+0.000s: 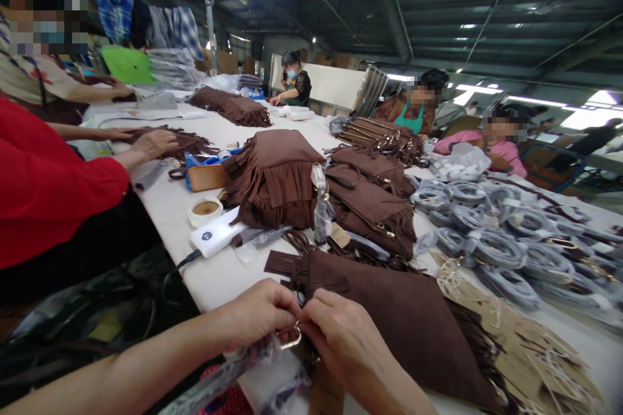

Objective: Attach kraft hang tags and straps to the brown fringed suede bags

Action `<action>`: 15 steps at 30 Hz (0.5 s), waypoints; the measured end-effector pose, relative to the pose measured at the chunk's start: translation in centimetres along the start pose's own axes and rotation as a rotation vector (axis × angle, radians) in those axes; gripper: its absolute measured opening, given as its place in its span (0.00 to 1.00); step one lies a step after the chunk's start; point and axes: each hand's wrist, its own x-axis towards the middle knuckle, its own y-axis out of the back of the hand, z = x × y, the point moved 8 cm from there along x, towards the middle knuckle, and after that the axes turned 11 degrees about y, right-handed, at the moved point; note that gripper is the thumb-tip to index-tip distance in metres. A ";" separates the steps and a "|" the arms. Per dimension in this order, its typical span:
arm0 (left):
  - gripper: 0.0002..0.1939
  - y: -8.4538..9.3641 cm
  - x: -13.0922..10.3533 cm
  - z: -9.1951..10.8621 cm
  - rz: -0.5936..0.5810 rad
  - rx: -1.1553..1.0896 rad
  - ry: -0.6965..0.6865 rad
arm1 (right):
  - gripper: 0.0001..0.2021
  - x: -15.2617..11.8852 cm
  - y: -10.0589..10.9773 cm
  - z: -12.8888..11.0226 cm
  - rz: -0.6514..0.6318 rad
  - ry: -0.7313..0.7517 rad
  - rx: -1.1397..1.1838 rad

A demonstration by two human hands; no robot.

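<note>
Close together at the table's near edge, my left hand (265, 311) and my right hand (341, 327) pinch around a small gold metal clasp (291, 338). My left fingers are closed at its upper end, and my right fingers press in beside them; exactly what each fingertip grips is hidden. Clear plastic wrap (243, 369) hangs below my left hand. Just behind and to the right of my hands lies a dark brown fringed bag (389, 311), flat on the white table (180, 233). A brown paper tag (326, 392) hangs under my right hand.
Stacked brown fringed bags (287, 155) stand beyond my hands, beside a tape roll (205, 211) and a white power bank (217, 237). Plastic-wrapped coiled straps (501, 246) and paper tags (530, 356) cover the right side. A person in red sleeves (58, 175) works at left.
</note>
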 end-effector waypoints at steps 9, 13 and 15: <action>0.06 0.8 0.1 0.7 0.193 0.160 -0.177 | 0.08 -0.7 0.2 0.5 -0.082 -0.118 0.149; 0.07 2.1 -2.4 3.9 0.428 0.361 -0.408 | 0.13 -1.8 1.1 1.5 -0.027 -0.220 0.377; 0.06 2.2 -3.3 4.8 0.456 0.362 -0.453 | 0.13 -1.8 1.0 1.8 0.036 -0.268 0.573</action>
